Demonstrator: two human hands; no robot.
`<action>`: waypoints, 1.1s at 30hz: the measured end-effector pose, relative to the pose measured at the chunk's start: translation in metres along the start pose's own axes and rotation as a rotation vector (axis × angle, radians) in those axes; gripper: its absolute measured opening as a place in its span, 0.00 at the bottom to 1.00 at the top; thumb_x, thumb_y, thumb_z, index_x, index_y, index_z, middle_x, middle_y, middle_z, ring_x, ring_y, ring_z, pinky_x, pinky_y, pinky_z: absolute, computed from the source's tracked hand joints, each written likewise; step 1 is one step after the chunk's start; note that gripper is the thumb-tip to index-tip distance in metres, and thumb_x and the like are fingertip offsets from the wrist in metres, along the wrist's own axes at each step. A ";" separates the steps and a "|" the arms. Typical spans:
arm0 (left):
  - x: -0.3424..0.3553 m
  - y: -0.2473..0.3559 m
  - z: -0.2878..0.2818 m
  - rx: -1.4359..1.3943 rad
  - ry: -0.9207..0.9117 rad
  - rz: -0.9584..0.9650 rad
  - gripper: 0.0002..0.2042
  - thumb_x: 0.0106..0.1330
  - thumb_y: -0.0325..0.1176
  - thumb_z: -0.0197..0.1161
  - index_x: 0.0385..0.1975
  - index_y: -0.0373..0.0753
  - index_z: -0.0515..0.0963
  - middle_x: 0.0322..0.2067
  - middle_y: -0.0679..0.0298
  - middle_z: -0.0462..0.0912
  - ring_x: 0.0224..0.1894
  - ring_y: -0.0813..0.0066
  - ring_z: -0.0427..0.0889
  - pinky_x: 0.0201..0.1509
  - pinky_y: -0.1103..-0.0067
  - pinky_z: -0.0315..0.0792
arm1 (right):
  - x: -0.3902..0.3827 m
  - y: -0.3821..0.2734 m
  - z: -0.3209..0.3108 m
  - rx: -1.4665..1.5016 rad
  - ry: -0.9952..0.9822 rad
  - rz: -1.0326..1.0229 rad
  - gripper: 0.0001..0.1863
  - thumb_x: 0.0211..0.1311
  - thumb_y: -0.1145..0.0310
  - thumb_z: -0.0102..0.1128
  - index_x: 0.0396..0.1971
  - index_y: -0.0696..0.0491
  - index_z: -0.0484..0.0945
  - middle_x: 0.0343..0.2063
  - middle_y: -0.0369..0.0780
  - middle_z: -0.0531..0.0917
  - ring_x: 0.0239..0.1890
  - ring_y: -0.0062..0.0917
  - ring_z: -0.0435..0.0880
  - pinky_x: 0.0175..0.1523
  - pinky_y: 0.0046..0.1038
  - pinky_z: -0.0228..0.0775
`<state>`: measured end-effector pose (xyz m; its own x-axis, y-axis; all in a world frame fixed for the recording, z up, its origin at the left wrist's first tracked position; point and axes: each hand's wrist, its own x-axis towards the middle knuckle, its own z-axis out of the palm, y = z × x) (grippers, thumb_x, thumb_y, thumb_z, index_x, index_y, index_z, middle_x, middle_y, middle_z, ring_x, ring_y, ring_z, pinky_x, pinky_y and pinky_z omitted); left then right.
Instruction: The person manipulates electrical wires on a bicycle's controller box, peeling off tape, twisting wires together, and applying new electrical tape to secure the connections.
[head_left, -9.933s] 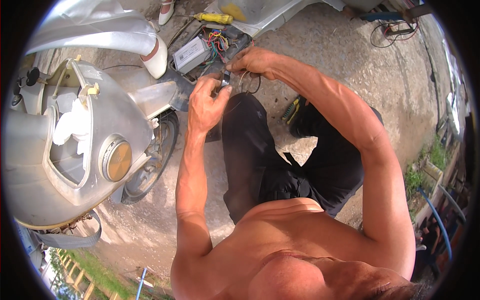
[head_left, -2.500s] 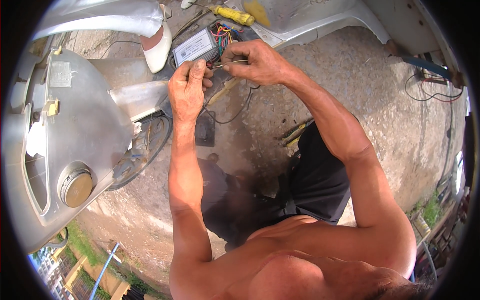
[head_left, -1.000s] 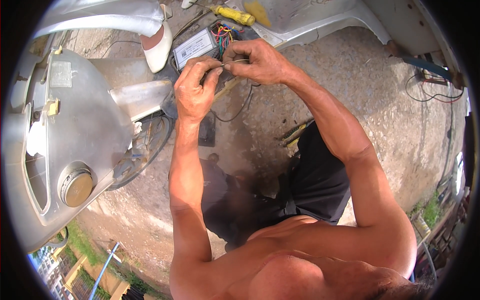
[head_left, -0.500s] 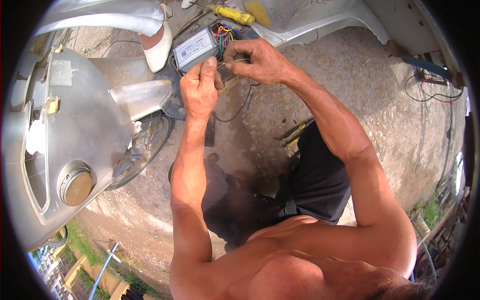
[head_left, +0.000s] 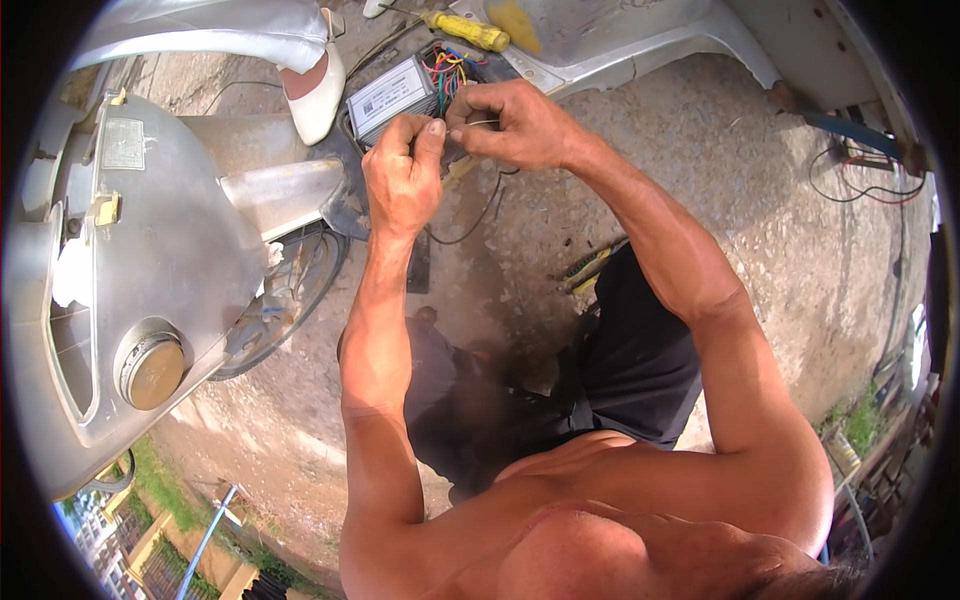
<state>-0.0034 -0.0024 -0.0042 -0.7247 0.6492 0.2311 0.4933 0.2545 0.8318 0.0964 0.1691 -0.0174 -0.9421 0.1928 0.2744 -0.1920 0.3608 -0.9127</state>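
Observation:
My left hand (head_left: 405,175) is closed, thumb and fingers pinched on what looks like a thin wire, mostly hidden by the fingertips. Just right of it, my right hand (head_left: 510,125) has thumb and forefinger closed on the thin pale wire (head_left: 484,122). Behind both hands sits a silver box with a label (head_left: 390,98), beside a tangle of coloured wires (head_left: 450,70). A yellow-handled screwdriver (head_left: 470,30) lies above the tangle. A black cable (head_left: 480,220) loops down below my hands.
A grey scooter body (head_left: 160,260) fills the left, over a wheel (head_left: 300,320). A person's white-shoed foot (head_left: 312,110) stands at upper left. A pale panel (head_left: 620,40) is at top right, loose cables (head_left: 860,195) at right, yellow-green tools (head_left: 585,270) by my dark-trousered leg.
Ten seconds ago my left hand held a small dark object. Since then my view has shifted. In the last second my left hand has turned slightly at the wire; my right hand barely moved.

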 end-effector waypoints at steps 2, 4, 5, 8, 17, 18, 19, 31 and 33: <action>0.004 -0.005 0.000 -0.014 -0.004 -0.051 0.12 0.71 0.36 0.66 0.30 0.33 0.80 0.22 0.57 0.83 0.24 0.65 0.81 0.31 0.72 0.76 | -0.001 0.000 0.001 -0.013 0.005 -0.047 0.09 0.63 0.68 0.69 0.37 0.56 0.82 0.24 0.34 0.83 0.26 0.15 0.75 0.31 0.26 0.69; 0.005 -0.004 0.001 -0.030 -0.001 -0.114 0.15 0.72 0.39 0.65 0.29 0.33 0.80 0.20 0.58 0.82 0.21 0.68 0.79 0.28 0.74 0.75 | -0.004 -0.011 0.005 -0.037 0.055 0.067 0.10 0.62 0.69 0.69 0.39 0.57 0.82 0.27 0.36 0.86 0.27 0.18 0.79 0.33 0.26 0.72; 0.005 -0.003 0.001 -0.176 0.005 -0.189 0.17 0.74 0.41 0.64 0.28 0.34 0.79 0.20 0.63 0.80 0.20 0.76 0.76 0.25 0.78 0.71 | -0.007 -0.017 0.005 -0.161 0.059 0.060 0.11 0.62 0.68 0.69 0.40 0.58 0.82 0.28 0.38 0.86 0.27 0.19 0.80 0.32 0.28 0.73; 0.006 -0.001 -0.003 -0.375 -0.017 -0.274 0.19 0.75 0.45 0.64 0.28 0.35 0.79 0.22 0.68 0.80 0.20 0.85 0.73 0.22 0.84 0.68 | -0.020 -0.028 0.006 -0.132 0.219 0.171 0.13 0.58 0.63 0.69 0.36 0.57 0.81 0.23 0.45 0.83 0.24 0.34 0.82 0.33 0.35 0.73; 0.004 -0.005 -0.009 -0.406 -0.269 -0.188 0.11 0.70 0.35 0.69 0.44 0.34 0.85 0.31 0.67 0.86 0.28 0.86 0.78 0.32 0.86 0.69 | -0.044 -0.026 0.008 0.074 0.221 0.447 0.12 0.63 0.63 0.65 0.37 0.57 0.81 0.24 0.37 0.83 0.25 0.19 0.77 0.32 0.30 0.71; 0.002 -0.006 -0.007 -0.404 -0.270 -0.188 0.11 0.70 0.35 0.69 0.44 0.34 0.85 0.31 0.67 0.86 0.28 0.86 0.78 0.32 0.86 0.69 | -0.046 -0.022 0.010 0.090 0.232 0.417 0.13 0.62 0.62 0.65 0.37 0.57 0.82 0.25 0.37 0.83 0.26 0.20 0.77 0.33 0.30 0.71; -0.001 -0.007 -0.005 -0.395 -0.252 -0.165 0.11 0.70 0.34 0.70 0.43 0.33 0.85 0.31 0.67 0.86 0.28 0.85 0.78 0.31 0.86 0.69 | -0.047 -0.020 0.012 0.092 0.233 0.417 0.13 0.62 0.62 0.65 0.37 0.57 0.82 0.25 0.37 0.83 0.26 0.20 0.77 0.33 0.30 0.71; -0.006 0.025 -0.003 -0.335 -0.306 -0.453 0.13 0.68 0.36 0.70 0.42 0.30 0.85 0.27 0.66 0.84 0.22 0.84 0.74 0.25 0.83 0.67 | -0.053 -0.024 0.017 0.195 0.192 0.385 0.11 0.63 0.67 0.67 0.40 0.58 0.84 0.35 0.41 0.85 0.38 0.24 0.84 0.43 0.30 0.76; -0.005 0.020 0.000 -0.388 -0.316 -0.470 0.13 0.68 0.36 0.70 0.41 0.30 0.85 0.26 0.66 0.83 0.21 0.85 0.72 0.24 0.83 0.65 | -0.053 -0.021 0.016 0.175 0.172 0.411 0.11 0.62 0.68 0.68 0.40 0.58 0.84 0.34 0.41 0.85 0.37 0.25 0.84 0.43 0.31 0.77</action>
<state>0.0099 -0.0011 0.0110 -0.6151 0.7259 -0.3079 -0.0896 0.3236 0.9420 0.1455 0.1365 -0.0178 -0.8933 0.4408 -0.0877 0.1302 0.0669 -0.9892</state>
